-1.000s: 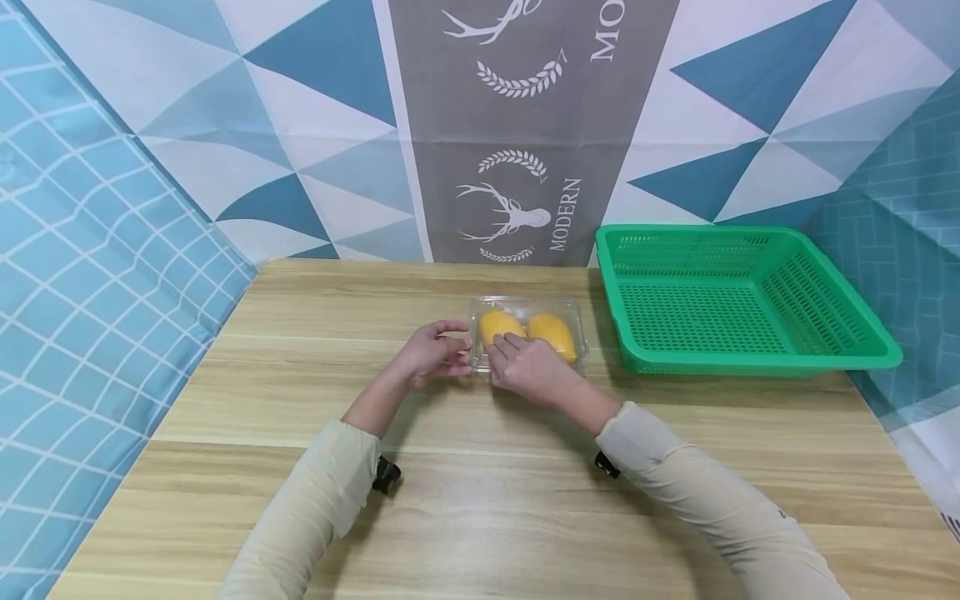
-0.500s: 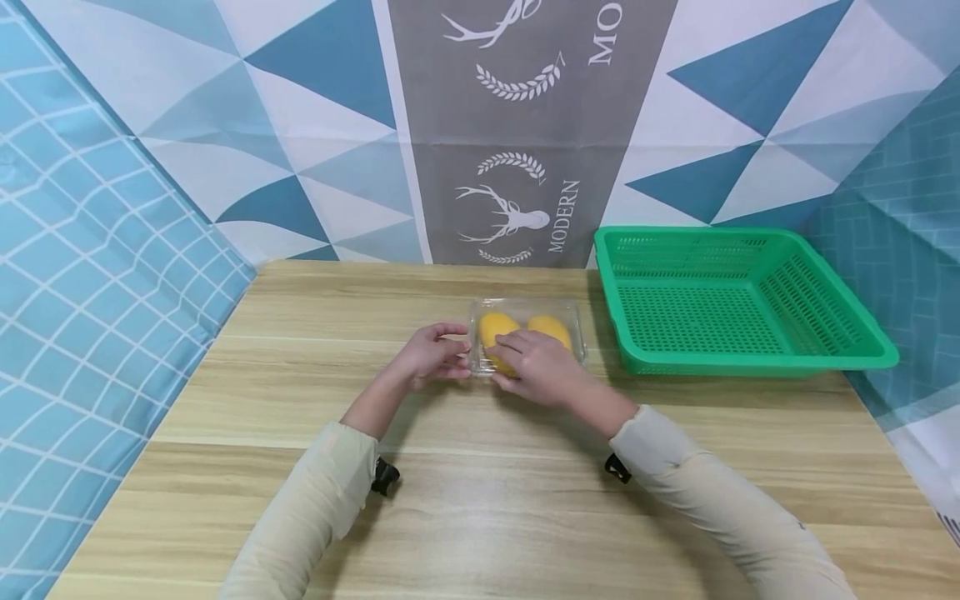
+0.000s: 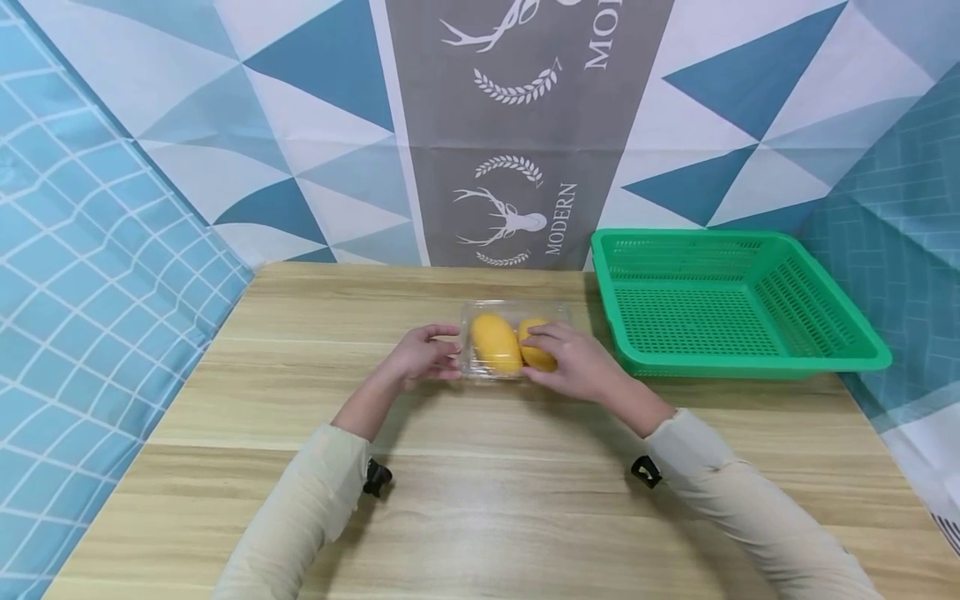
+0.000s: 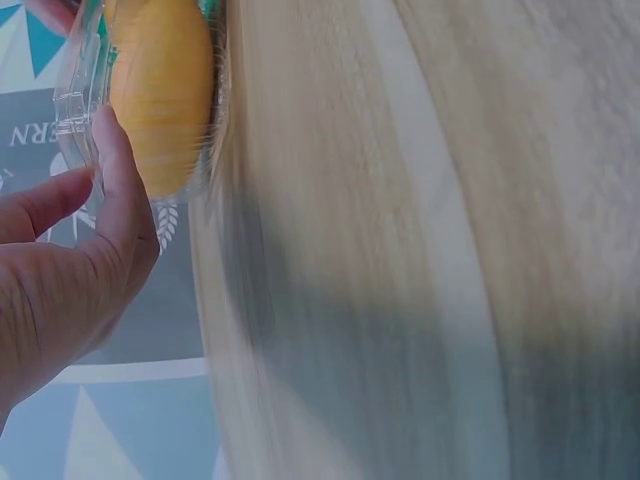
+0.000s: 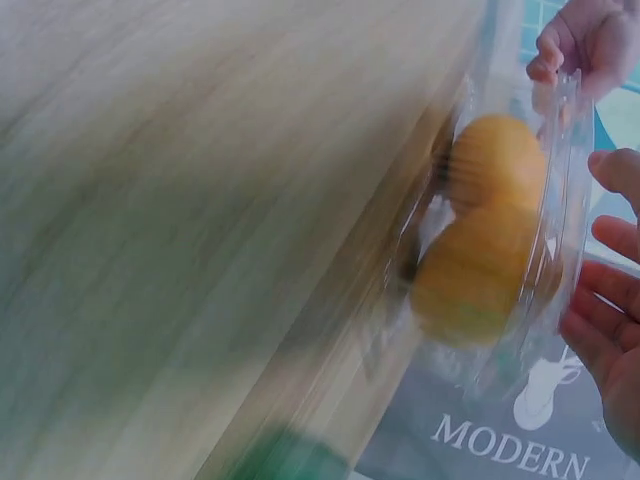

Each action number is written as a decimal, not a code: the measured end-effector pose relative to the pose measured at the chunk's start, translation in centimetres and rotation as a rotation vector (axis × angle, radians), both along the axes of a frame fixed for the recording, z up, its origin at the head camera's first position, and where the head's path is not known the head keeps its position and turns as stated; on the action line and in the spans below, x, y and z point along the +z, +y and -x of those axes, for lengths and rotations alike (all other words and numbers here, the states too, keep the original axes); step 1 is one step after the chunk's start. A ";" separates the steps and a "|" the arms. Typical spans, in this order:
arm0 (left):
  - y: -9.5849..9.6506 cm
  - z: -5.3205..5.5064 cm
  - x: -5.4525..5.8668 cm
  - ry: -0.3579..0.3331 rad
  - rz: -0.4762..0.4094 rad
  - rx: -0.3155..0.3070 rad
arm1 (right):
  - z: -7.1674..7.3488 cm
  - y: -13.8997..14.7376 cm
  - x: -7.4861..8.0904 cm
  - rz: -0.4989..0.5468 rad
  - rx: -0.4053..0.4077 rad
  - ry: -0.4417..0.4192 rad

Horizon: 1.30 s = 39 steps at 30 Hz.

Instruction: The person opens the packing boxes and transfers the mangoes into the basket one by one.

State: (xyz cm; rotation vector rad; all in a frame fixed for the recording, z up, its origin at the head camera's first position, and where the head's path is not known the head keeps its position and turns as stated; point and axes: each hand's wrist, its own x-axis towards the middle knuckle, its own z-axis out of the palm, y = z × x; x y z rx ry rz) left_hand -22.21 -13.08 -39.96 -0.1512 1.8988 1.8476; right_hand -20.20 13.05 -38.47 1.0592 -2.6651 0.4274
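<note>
In the head view, a clear plastic clamshell box (image 3: 480,307) lies on the table with two yellow mangoes inside, one mango (image 3: 495,343) at the left and the other mango (image 3: 538,346) partly behind my right hand. My left hand (image 3: 420,354) holds the box's left end; in the left wrist view its thumb and index finger (image 4: 118,150) meet the edge. My right hand (image 3: 577,360) is over the box's right part, fingers on top and thumb near the front edge. The right wrist view shows these fingers (image 5: 610,285) spread, with fingertips at the box's rim.
A green perforated basket (image 3: 750,362) stands at the right rear of the wooden table (image 3: 480,500). Patterned cloth (image 3: 322,125) hangs behind the table, and blue checked cloth (image 3: 90,292) runs along its left side.
My right hand has slid rightward from the middle of the box to its right part, uncovering the left mango. My left hand stays at the box's left end.
</note>
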 end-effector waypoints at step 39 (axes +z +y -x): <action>-1.4 0.0 0.0 -0.013 0.043 -0.035 | 0.3 2.2 -0.7 -0.131 0.106 0.051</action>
